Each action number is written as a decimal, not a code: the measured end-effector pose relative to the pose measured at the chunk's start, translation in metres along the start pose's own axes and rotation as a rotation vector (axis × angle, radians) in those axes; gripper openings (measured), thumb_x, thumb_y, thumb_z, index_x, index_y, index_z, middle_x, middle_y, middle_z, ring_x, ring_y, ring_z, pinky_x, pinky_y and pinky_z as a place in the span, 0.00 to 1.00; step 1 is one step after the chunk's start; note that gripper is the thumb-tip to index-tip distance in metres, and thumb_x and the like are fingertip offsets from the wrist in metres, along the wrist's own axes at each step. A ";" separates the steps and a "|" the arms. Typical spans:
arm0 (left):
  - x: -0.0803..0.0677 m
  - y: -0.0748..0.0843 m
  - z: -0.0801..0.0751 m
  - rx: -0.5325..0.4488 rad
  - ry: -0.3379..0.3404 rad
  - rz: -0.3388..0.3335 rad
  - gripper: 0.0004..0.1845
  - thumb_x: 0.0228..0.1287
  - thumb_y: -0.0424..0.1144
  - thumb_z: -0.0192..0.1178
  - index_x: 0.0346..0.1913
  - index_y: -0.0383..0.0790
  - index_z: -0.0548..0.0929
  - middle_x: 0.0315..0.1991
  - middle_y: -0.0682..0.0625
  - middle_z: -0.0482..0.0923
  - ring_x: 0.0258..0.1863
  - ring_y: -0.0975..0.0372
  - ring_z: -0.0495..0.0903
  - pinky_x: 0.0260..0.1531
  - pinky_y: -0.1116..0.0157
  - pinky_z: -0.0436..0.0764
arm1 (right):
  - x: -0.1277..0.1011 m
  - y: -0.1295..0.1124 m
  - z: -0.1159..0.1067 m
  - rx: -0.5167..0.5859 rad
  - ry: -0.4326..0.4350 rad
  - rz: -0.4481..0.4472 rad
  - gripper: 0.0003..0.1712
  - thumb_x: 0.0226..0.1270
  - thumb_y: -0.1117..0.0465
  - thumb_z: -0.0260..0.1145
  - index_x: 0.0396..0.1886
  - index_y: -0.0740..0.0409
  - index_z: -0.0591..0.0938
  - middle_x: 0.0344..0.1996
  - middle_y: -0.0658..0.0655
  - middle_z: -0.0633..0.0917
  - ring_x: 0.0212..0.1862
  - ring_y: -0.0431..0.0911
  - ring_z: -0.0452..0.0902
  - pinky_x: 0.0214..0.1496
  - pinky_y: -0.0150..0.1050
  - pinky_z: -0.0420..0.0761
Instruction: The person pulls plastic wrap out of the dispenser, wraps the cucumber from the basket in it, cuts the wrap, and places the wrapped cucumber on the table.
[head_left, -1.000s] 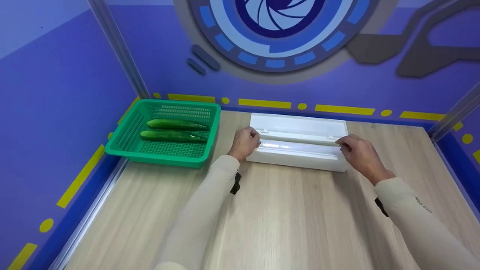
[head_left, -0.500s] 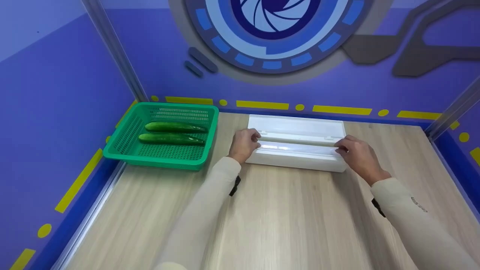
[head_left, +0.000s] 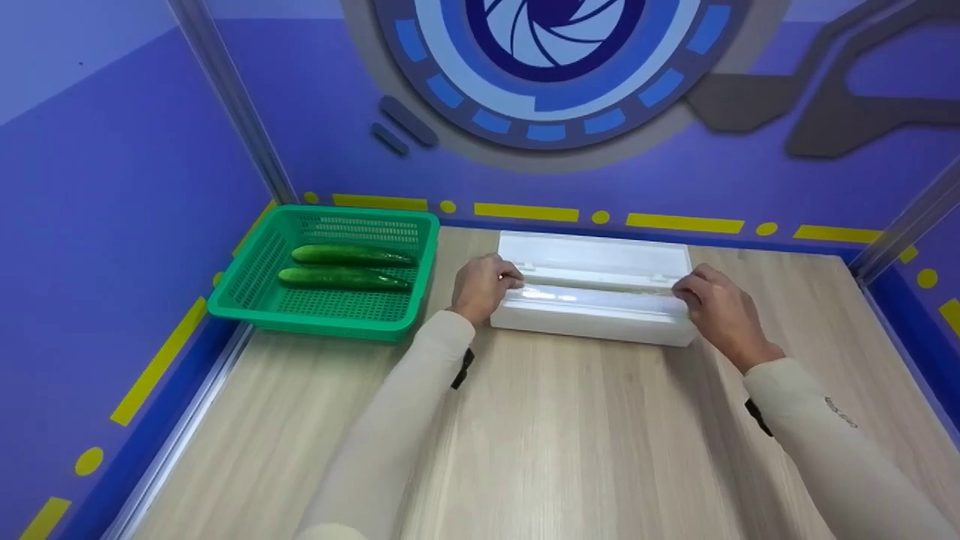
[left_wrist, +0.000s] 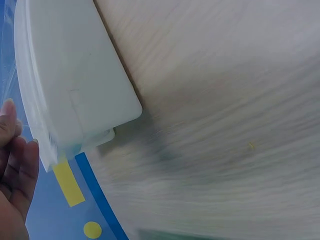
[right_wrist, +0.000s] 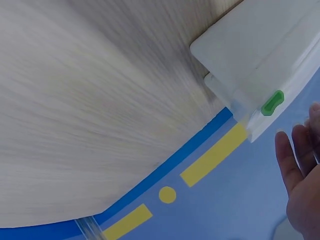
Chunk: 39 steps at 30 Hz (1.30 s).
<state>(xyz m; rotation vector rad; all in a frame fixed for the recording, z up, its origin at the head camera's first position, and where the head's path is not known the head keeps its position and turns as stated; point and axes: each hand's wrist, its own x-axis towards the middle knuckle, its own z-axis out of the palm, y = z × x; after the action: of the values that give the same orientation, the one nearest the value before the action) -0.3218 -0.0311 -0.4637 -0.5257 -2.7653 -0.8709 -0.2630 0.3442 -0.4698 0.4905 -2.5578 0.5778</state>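
A white cling film dispenser lies lengthwise on the table, its lid tipped back towards the wall. Clear cling film stretches between my two hands along the dispenser's top. My left hand pinches the film at the left end, thumb against fingertips. At the right end my right hand pinches the opposite corner. Shiny film runs up from the left fingers in the left wrist view. A green slider shows on the dispenser's end in the right wrist view, beside the right fingers.
A green plastic basket stands at the back left, holding two cucumbers, one behind the other. Blue printed walls enclose the wooden table at the back and sides.
My left hand has shifted slightly left, its fingers reaching a little further over the film. The right hand keeps nearly the same place. Basket and cucumbers stay put.
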 end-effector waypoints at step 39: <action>0.009 -0.001 -0.042 -0.123 0.029 0.193 0.08 0.74 0.36 0.67 0.46 0.39 0.94 0.42 0.50 0.91 0.43 0.60 0.89 0.48 0.67 0.84 | 0.008 -0.010 -0.028 -0.006 0.175 -0.026 0.06 0.68 0.77 0.72 0.42 0.66 0.88 0.37 0.62 0.89 0.41 0.59 0.87 0.45 0.50 0.82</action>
<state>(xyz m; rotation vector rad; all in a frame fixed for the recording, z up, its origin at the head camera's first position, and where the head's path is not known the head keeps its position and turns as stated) -0.3271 -0.0538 -0.4276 -0.7796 -2.5929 -0.9969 -0.2553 0.3472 -0.4404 0.4504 -2.3830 0.5777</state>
